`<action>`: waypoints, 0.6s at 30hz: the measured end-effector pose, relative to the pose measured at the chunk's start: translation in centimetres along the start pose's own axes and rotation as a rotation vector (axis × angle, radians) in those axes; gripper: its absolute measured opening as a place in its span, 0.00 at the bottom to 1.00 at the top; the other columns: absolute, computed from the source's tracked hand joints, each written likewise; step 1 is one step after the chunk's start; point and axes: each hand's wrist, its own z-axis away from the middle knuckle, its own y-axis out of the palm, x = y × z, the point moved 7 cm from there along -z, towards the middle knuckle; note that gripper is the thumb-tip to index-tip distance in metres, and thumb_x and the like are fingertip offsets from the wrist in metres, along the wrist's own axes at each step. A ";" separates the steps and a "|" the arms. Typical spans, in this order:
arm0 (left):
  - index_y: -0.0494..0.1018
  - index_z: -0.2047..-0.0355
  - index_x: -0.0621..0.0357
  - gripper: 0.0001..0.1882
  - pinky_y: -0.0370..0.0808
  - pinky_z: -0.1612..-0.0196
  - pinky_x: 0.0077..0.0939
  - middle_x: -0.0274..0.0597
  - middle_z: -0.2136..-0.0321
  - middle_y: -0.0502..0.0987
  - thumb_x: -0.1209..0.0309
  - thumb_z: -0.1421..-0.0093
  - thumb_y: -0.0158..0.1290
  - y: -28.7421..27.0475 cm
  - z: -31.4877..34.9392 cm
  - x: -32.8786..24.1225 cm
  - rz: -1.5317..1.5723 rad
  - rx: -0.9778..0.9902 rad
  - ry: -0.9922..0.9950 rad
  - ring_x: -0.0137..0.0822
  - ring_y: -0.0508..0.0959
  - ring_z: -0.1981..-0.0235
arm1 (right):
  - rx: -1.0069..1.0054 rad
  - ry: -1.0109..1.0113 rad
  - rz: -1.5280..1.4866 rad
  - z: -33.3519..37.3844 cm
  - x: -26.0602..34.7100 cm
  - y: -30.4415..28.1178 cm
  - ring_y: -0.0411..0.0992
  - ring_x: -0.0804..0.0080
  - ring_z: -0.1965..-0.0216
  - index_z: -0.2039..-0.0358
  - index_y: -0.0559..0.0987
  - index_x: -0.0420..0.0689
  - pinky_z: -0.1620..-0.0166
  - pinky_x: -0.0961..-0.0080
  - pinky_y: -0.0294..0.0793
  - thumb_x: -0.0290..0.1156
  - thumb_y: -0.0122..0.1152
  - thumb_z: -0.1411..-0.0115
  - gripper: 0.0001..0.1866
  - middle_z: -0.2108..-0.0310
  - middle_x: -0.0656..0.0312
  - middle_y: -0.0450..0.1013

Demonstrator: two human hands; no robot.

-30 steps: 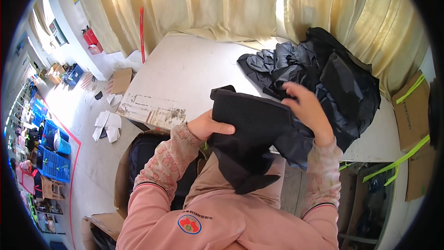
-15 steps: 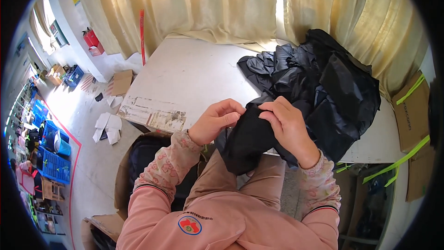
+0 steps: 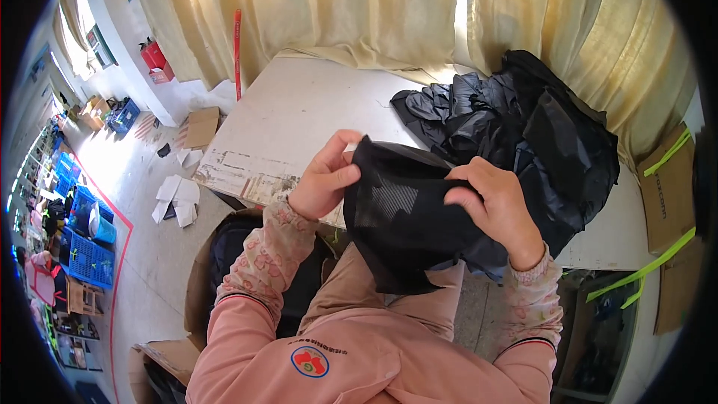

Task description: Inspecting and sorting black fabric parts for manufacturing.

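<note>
Above lap, at white table (image 3: 299, 116) edge: left hand (image 3: 323, 179), right hand (image 3: 497, 206) both pinching black mesh fabric piece (image 3: 400, 221); black garment pile (image 3: 523, 127) beyond.

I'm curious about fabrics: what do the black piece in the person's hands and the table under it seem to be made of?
The black piece looks like soft, thin cloth with a mesh panel: a fine grid lets light through near its middle, and it drapes limply. The table looks like white-painted board, matt and worn; its near edge is chipped and stained. What lies under the paint cannot be told.
</note>
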 end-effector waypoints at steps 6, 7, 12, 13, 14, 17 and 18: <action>0.77 0.64 0.62 0.11 0.73 0.62 0.23 0.35 0.68 0.78 0.67 0.43 0.59 1.6 -0.7 -0.9 -1.207 0.362 -0.148 0.27 0.76 0.66 | 0.207 -0.006 0.054 -0.1 0.4 0.9 0.73 0.57 0.74 0.70 0.77 0.44 0.72 0.68 0.70 0.38 0.66 0.49 0.12 0.77 0.57 0.72; 0.76 0.71 0.63 0.12 0.70 0.70 0.22 0.35 0.76 0.76 0.65 0.43 0.59 -1.4 -0.9 -0.8 -1.152 0.133 -0.203 0.25 0.73 0.73 | 0.229 0.035 0.055 -0.3 0.3 0.9 0.73 0.56 0.74 0.71 0.77 0.44 0.72 0.67 0.70 0.38 0.66 0.49 0.11 0.77 0.56 0.72; 0.75 0.71 0.63 0.11 0.70 0.73 0.18 0.34 0.78 0.75 0.67 0.38 0.52 -12.4 0.7 2.0 -0.990 -0.248 -0.253 0.22 0.72 0.77 | -0.099 0.195 -0.013 -1.7 -2.7 -3.4 0.71 0.63 0.78 0.71 0.76 0.40 0.72 0.75 0.69 0.32 0.64 0.45 0.09 0.78 0.54 0.72; 0.73 0.63 0.62 0.09 0.72 0.70 0.19 0.36 0.73 0.76 0.68 0.39 0.53 -13.9 2.7 4.8 -0.957 -0.092 -0.403 0.23 0.73 0.75 | -0.162 0.228 -0.066 -2.1 -3.8 -3.9 0.70 0.69 0.78 0.70 0.76 0.39 0.72 0.77 0.68 0.31 0.64 0.45 0.08 0.79 0.56 0.72; 0.72 0.54 0.62 0.15 0.73 0.66 0.20 0.37 0.68 0.76 0.70 0.40 0.54 -14.0 5.1 7.8 -0.911 0.073 -0.552 0.24 0.74 0.72 | -0.226 0.266 -0.111 -2.3 -4.9 -4.5 0.69 0.75 0.78 0.70 0.76 0.38 0.71 0.80 0.67 0.29 0.63 0.44 0.08 0.79 0.58 0.71; 0.52 0.36 0.50 0.40 0.73 0.56 0.25 0.41 0.56 0.70 0.73 0.46 0.61 -10.4 10.3 14.7 -0.584 0.130 -0.682 0.30 0.74 0.61 | -0.261 0.396 -0.321 -2.9 -6.8 -4.9 0.66 0.84 0.75 0.68 0.76 0.37 0.70 0.83 0.66 0.32 0.61 0.41 0.10 0.78 0.67 0.72; 0.45 0.33 0.48 0.47 0.73 0.53 0.27 0.43 0.51 0.68 0.74 0.47 0.61 -9.8 11.0 16.7 -0.466 0.113 -0.621 0.32 0.74 0.59 | -0.273 0.430 -0.467 -3.2 -7.1 -4.3 0.66 0.84 0.74 0.67 0.76 0.37 0.69 0.83 0.66 0.32 0.60 0.40 0.10 0.77 0.69 0.72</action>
